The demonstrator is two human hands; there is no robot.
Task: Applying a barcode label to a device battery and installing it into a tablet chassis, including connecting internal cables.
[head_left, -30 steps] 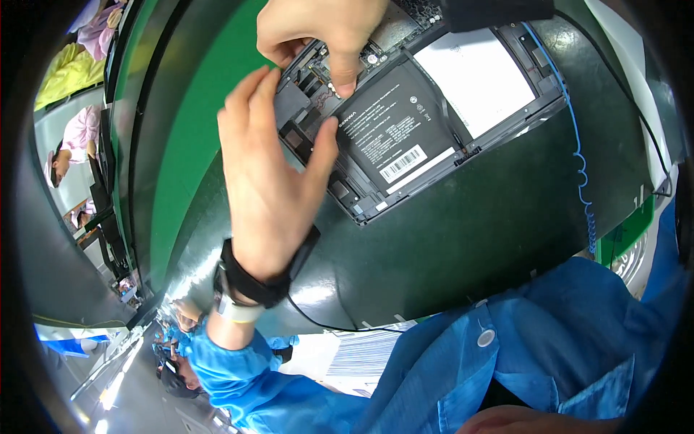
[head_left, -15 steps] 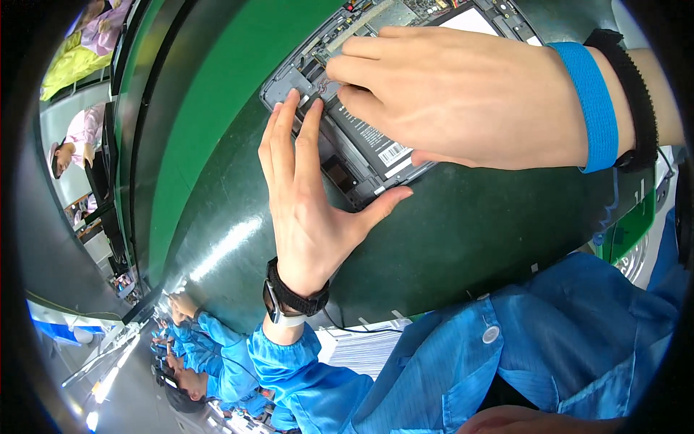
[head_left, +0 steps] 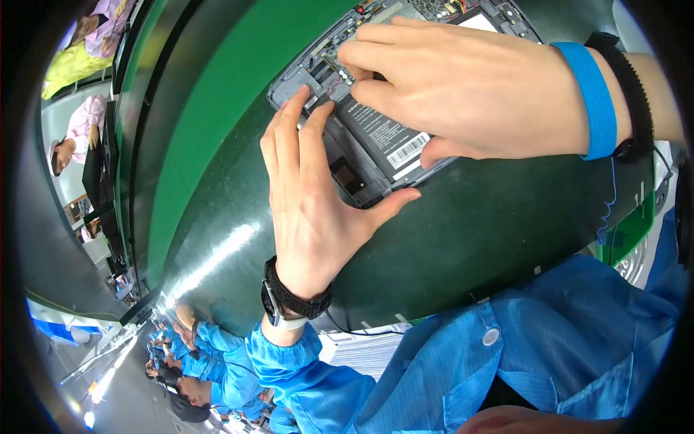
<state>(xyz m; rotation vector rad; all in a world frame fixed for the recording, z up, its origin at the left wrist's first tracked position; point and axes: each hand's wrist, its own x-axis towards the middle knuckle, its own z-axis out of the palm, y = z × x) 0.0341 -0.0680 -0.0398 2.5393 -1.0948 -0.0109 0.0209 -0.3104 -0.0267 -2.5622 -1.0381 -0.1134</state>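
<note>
An opened laptop base (head_left: 293,85) lies tilted on the green bench, its inner parts bare. Its black battery (head_left: 379,134) has a white barcode label, and my right hand (head_left: 470,94) covers part of it. That hand is closed, its curled fingers over the circuit board beside the battery; the fingertips and anything between them are hidden. At the laptop's left end, my left hand (head_left: 311,181) is open. Its outstretched fingers rest by the corner, and the thumb points along the near edge. Thin coloured wires (head_left: 335,87) show between the hands.
A blue wrist strap (head_left: 589,100) on my right wrist trails a coiled blue cord (head_left: 609,210). Lined paper (head_left: 354,354) lies by the bench's near edge. A green bin (head_left: 629,235) stands at right. Co-workers in blue (head_left: 231,369) sit at lower left; others in pink are beyond the bench.
The laptop base has shifted slightly right, and both hands have moved a little with it. More of the battery label shows below my right hand.
</note>
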